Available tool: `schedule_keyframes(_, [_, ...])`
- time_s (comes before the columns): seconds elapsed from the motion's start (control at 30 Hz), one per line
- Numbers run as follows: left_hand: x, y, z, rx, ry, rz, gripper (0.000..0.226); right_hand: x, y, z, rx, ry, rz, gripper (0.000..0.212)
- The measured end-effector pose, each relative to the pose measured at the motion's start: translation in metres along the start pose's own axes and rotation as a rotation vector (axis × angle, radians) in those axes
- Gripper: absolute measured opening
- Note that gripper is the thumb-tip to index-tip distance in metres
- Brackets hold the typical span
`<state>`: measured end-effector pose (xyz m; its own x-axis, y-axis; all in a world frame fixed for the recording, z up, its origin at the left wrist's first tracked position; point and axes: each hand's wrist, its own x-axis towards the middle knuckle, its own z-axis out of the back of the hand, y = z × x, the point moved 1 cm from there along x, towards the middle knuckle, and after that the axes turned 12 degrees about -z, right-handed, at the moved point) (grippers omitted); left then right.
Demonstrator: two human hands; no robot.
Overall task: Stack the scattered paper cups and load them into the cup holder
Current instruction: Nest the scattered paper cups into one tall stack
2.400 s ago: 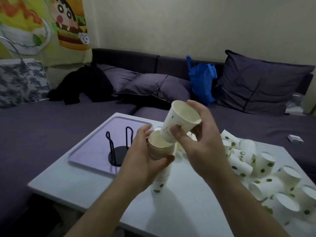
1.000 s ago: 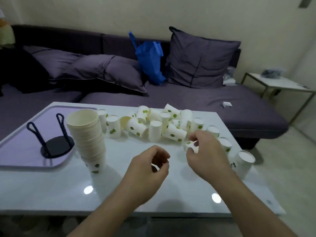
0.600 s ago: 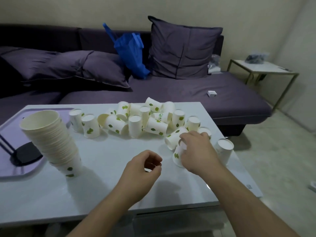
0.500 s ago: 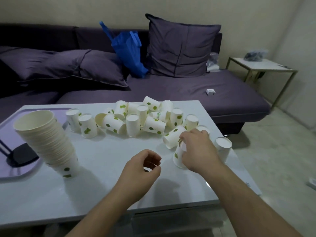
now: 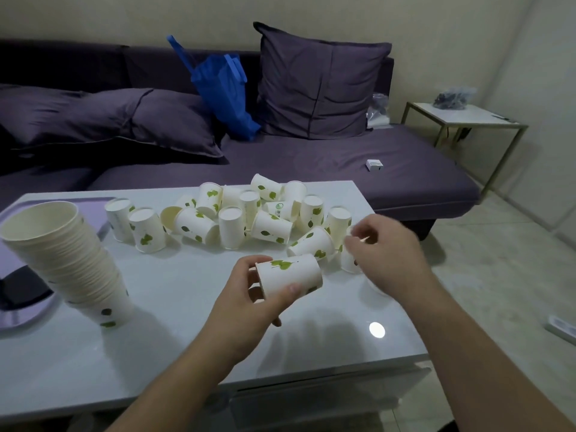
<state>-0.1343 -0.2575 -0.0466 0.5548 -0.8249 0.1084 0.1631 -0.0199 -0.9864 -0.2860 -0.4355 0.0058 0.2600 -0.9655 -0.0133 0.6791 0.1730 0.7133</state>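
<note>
We are mid-gathering. Our left hand (image 5: 249, 294) has its grip clamped on 1 paper cup (image 5: 288, 274), held on its side above the bench (image 5: 187, 338). Our right hand (image 5: 386, 251) reaches toward the scattered cups (image 5: 249, 213) at 1 o'clock, fingers curled; whether it holds anything we cannot tell. The tall stack (image 5: 71, 260) leans at 9 o'clock. Next, we judge, the held cup needs nesting onto that stack.

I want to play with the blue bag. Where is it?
The blue fabric bag is on the purple sofa behind the white table, leaning between the flat purple pillows and the upright purple cushion.
</note>
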Motion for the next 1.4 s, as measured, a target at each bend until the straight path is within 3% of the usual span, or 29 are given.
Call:
schedule_keyframes(0.07, [-0.001, 0.002, 0.002, 0.012, -0.007, 0.008, 0.063, 0.01, -0.011, 0.008, -0.244, -0.155, -0.084, 0.037])
schedule_keyframes(0.17, [-0.003, 0.002, 0.004, 0.038, -0.017, 0.002, 0.069, 0.023, -0.031, 0.013, -0.414, -0.073, -0.254, 0.058])
schedule_keyframes(0.27, [-0.004, -0.001, 0.008, 0.063, -0.018, -0.02, 0.066, 0.027, -0.044, 0.011, -0.433, 0.057, -0.332, 0.052])
schedule_keyframes(0.4, [-0.007, -0.006, 0.016, 0.043, -0.043, -0.059, 0.059, 0.023, -0.041, 0.018, -0.464, 0.108, -0.33, 0.034])
schedule_keyframes(0.47, [-0.009, -0.009, 0.023, 0.019, -0.067, -0.083, 0.056, 0.018, -0.032, 0.021, -0.372, 0.185, -0.29, 0.03])
schedule_keyframes(0.57, [-0.011, -0.013, 0.033, 0.009, -0.093, -0.101, 0.059, 0.005, -0.012, 0.015, -0.041, 0.451, -0.19, 0.03])
schedule_keyframes(0.67, [-0.013, -0.016, 0.043, 0.053, -0.111, -0.1, 0.06, -0.007, 0.011, 0.002, 0.304, 0.685, -0.069, 0.052])
schedule_keyframes(0.77, [-0.015, -0.02, 0.061, 0.122, -0.141, -0.115, 0.063, -0.018, 0.034, -0.016, 0.414, 0.759, 0.052, 0.054])
schedule_keyframes(0.97, [-0.027, -0.039, 0.107, 0.22, -0.21, -0.196, 0.068, -0.045, 0.083, -0.047, 0.106, 0.677, 0.425, 0.039])
schedule_keyframes(1.17, [-0.042, -0.085, 0.165, 0.337, -0.334, -0.369, 0.058, -0.072, 0.125, -0.081, 0.037, 0.589, 0.631, 0.048])
schedule_keyframes(1.4, [-0.039, -0.11, 0.24, 0.361, -0.636, -0.484, 0.058, -0.08, 0.15, -0.116, 0.328, 0.516, 0.475, 0.051])
